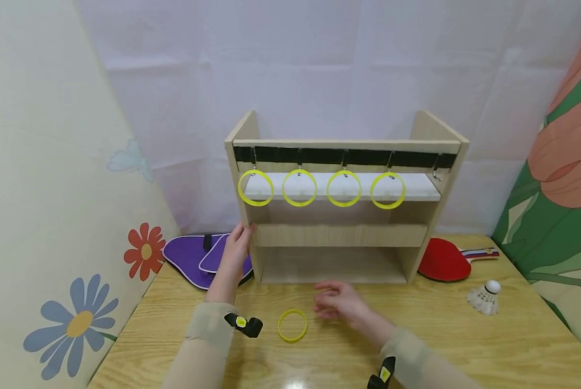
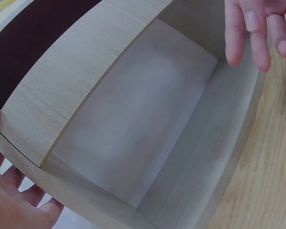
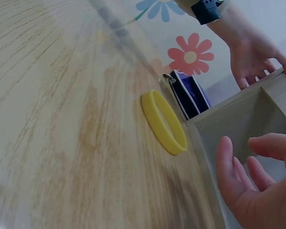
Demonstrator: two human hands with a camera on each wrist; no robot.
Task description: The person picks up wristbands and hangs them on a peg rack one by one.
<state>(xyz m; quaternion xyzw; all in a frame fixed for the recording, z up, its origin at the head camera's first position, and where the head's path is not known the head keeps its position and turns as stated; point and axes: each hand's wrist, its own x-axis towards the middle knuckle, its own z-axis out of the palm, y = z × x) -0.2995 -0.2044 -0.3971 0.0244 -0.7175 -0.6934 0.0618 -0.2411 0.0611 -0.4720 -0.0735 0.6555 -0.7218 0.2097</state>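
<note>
My left hand [image 1: 234, 253] holds the left side panel of a small wooden shelf [image 1: 339, 236], with the thumb at the panel's front edge and the fingers on its outer face. Several yellow silicone wristbands [image 1: 344, 205] hang in a row from metal hooks along the shelf's black strip. Another yellow wristband [image 3: 158, 125] lies on the table before the shelf. To the right of that band, my right hand [image 1: 341, 303] hovers over the table with loosely bent fingers and nothing in them. A gap separates its fingertips from the band in the right wrist view.
At the shelf's right end is one more metal hook [image 1: 436, 173]. A purple paddle case [image 1: 188, 256] lies left of the shelf. Over on the right are a red table-tennis paddle [image 1: 443, 260] and a shuttlecock [image 1: 485, 298]. Walls with painted flowers flank the wooden table [image 1: 465, 346].
</note>
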